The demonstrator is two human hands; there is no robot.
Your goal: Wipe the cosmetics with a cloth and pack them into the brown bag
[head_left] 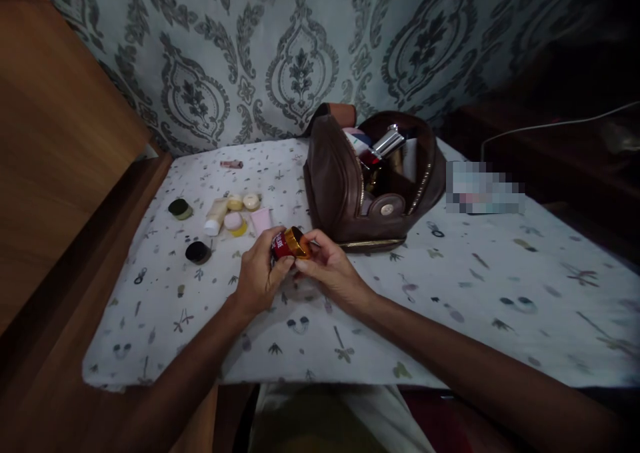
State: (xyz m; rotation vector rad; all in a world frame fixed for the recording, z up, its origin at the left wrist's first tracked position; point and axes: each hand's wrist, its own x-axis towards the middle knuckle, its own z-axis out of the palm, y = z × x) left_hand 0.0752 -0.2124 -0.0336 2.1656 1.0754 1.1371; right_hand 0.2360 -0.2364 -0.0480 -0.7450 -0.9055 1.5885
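Between my two hands is a small red jar (284, 245) with a shiny gold lid (297, 241), tilted above the table. My left hand (259, 273) is wrapped round the red body. The fingers and thumb of my right hand (333, 266) close on the gold lid. Just behind them stands a brown leather bag (333, 173), unzipped, with a silver tube (389, 141) and other cosmetics inside. Left of my hands lie a pink tube (261, 220), a cream tube with white cap (215, 217) and several small yellow and white jars (235, 224).
Two dark-lidded jars (198, 252) (180, 208) sit farther left on the patterned tablecloth (345, 346). A small pinkish tube (231, 164) lies at the back. Right of the bag is a blurred-out packet (483, 188). A wooden panel (60, 120) borders the left; a white cable (555, 125) crosses the right.
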